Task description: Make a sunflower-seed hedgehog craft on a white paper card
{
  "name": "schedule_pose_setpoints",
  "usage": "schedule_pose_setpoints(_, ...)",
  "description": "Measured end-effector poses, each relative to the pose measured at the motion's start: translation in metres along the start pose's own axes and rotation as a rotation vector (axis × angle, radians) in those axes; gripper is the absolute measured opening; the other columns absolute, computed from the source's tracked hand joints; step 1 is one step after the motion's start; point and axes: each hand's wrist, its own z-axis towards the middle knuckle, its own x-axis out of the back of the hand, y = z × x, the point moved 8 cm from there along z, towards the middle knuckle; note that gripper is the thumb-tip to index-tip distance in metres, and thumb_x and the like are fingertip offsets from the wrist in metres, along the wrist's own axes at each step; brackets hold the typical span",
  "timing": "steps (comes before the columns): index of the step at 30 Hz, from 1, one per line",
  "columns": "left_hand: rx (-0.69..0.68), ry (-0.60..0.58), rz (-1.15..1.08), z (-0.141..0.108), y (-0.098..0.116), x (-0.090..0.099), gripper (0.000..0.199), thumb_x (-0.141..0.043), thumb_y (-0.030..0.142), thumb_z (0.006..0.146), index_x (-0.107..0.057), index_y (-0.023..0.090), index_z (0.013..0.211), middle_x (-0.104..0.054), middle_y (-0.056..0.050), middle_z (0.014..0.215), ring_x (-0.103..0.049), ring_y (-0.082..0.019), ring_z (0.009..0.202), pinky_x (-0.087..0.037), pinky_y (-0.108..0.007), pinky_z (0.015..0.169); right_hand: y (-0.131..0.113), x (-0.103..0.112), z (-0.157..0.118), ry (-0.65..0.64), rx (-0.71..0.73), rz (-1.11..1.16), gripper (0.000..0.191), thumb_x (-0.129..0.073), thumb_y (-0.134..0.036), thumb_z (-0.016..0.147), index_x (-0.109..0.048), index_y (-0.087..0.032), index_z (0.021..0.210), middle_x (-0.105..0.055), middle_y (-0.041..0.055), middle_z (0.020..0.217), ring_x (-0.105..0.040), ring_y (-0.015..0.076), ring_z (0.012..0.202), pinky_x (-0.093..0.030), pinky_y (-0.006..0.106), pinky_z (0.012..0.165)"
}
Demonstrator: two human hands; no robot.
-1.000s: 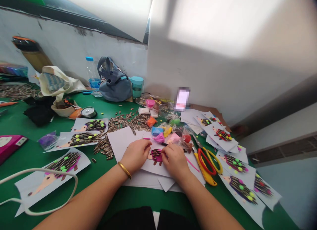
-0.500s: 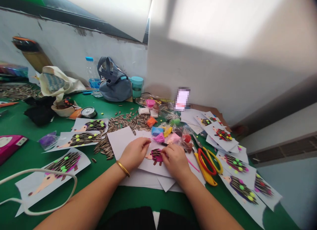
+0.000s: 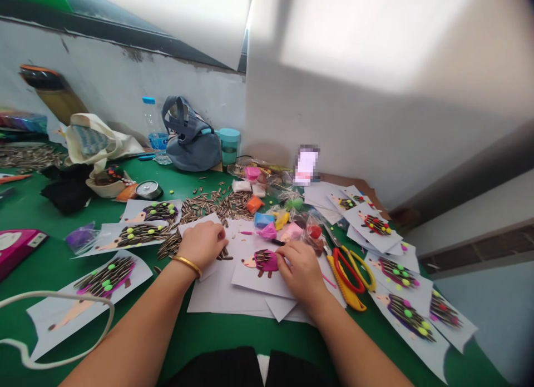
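A small clay hedgehog (image 3: 267, 261) with a magenta body lies on a white paper sheet (image 3: 246, 278), with sunflower seeds stuck on its upper back. My right hand (image 3: 301, 269) is at the hedgehog's right edge, thumb and fingers pinched together; whatever they hold is hidden. To the left, my left hand (image 3: 203, 243), above a gold bangle (image 3: 187, 264), has its fingers curled down over another sheet. Loose sunflower seeds (image 3: 225, 254) lie at its fingertips, and I cannot make out what is between them.
A pile of sunflower seeds (image 3: 214, 204) and bagged coloured clay (image 3: 263, 220) lie beyond the sheets. Red-and-yellow scissors (image 3: 349, 271) and a yellow cutter (image 3: 344, 287) are at the right. Hedgehog pictures (image 3: 406, 318) flank both sides. A white cable (image 3: 54, 293) loops at the left.
My left hand has moved left, from beside the hedgehog to the loose seeds, leaving the hedgehog's head uncovered. My right hand remains at the hedgehog's right edge, shifted slightly right.
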Motion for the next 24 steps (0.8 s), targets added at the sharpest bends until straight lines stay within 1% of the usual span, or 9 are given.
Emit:
schedule_pose_setpoints(6,-0.034,-0.005,0.071,-0.002,0.006,-0.007,0.016,-0.055,0.027,0.087,-0.068,0.018,0.082,-0.069,-0.012,0.095,-0.062,-0.031,0.096,-0.043,-0.041,0.081,0.000,-0.001,0.000,-0.007,-0.002,0.015,0.014,-0.055,-0.020,0.091,-0.068,-0.020,0.087,-0.064,0.0048,0.085,-0.058,0.0204,0.087,-0.036,0.034,0.078)
schedule_pose_setpoints(9,-0.039,0.015,0.089,-0.003,0.009,-0.008,0.016,-0.052,0.025,0.089,-0.066,0.017,0.086,-0.068,-0.013,0.098,-0.061,-0.031,0.099,-0.041,-0.042,0.084,0.000,0.000,0.000,0.011,0.010,0.024,0.014,-0.055,-0.020,0.091,-0.068,-0.020,0.089,-0.064,0.0048,0.086,-0.058,0.0199,0.087,-0.038,0.034,0.079)
schedule_pose_setpoints(11,-0.044,0.046,0.065,-0.003,0.013,-0.005,0.016,-0.050,0.025,0.091,-0.064,0.016,0.089,-0.068,-0.013,0.096,-0.062,-0.030,0.096,-0.042,-0.041,0.083,-0.001,0.001,0.000,0.021,0.017,0.032,0.014,-0.054,-0.020,0.091,-0.069,-0.020,0.089,-0.064,0.0050,0.086,-0.058,0.0199,0.087,-0.039,0.033,0.079)
schedule_pose_setpoints(13,-0.092,0.086,-0.061,-0.006,0.024,-0.002,0.016,-0.049,0.026,0.092,-0.062,0.017,0.089,-0.068,-0.011,0.091,-0.063,-0.027,0.089,-0.043,-0.038,0.079,-0.003,0.003,0.000,0.030,0.024,0.048,0.015,-0.054,-0.020,0.091,-0.069,-0.020,0.089,-0.064,0.0052,0.086,-0.058,0.0201,0.086,-0.039,0.034,0.078)
schedule_pose_setpoints(15,-0.192,0.102,-0.296,-0.011,0.040,0.000,0.016,-0.050,0.028,0.092,-0.062,0.019,0.086,-0.069,-0.006,0.087,-0.063,-0.023,0.083,-0.045,-0.033,0.075,-0.006,0.004,0.000,0.041,0.037,0.078,0.014,-0.055,-0.021,0.091,-0.069,-0.021,0.091,-0.065,0.0054,0.086,-0.059,0.0207,0.086,-0.040,0.035,0.079)
schedule_pose_setpoints(17,-0.293,0.069,-0.539,-0.019,0.058,-0.002,0.012,-0.055,0.028,0.090,-0.063,0.021,0.083,-0.069,-0.002,0.085,-0.062,-0.020,0.082,-0.046,-0.030,0.075,-0.010,0.005,-0.001,0.051,0.054,0.123,0.013,-0.057,-0.022,0.091,-0.069,-0.021,0.092,-0.065,0.0055,0.087,-0.059,0.0212,0.087,-0.040,0.035,0.079)
schedule_pose_setpoints(20,-0.353,-0.024,-0.769,-0.030,0.077,-0.012,0.006,-0.060,0.023,0.085,-0.066,0.022,0.082,-0.069,0.000,0.082,-0.063,-0.017,0.079,-0.048,-0.027,0.073,-0.015,0.005,-0.001,0.052,0.084,0.197,0.011,-0.060,-0.024,0.090,-0.070,-0.022,0.096,-0.066,0.0055,0.090,-0.059,0.0211,0.088,-0.042,0.036,0.079)
schedule_pose_setpoints(22,-0.356,-0.071,-0.882,-0.034,0.082,-0.018,0.011,-0.061,0.019,0.083,-0.067,0.022,0.092,-0.069,0.001,0.083,-0.064,-0.015,0.076,-0.050,-0.026,0.073,-0.018,0.005,-0.001,0.047,0.102,0.234,0.012,-0.062,-0.025,0.090,-0.071,-0.022,0.098,-0.066,0.0055,0.092,-0.060,0.0208,0.088,-0.043,0.036,0.079)
schedule_pose_setpoints(24,-0.340,-0.092,-0.947,-0.036,0.084,-0.023,0.025,-0.060,0.018,0.083,-0.066,0.022,0.107,-0.070,0.000,0.088,-0.066,-0.014,0.075,-0.052,-0.027,0.073,-0.019,0.006,-0.002,0.052,0.111,0.253,0.013,-0.062,-0.024,0.090,-0.071,-0.023,0.099,-0.066,0.0054,0.092,-0.060,0.0207,0.089,-0.043,0.036,0.080)
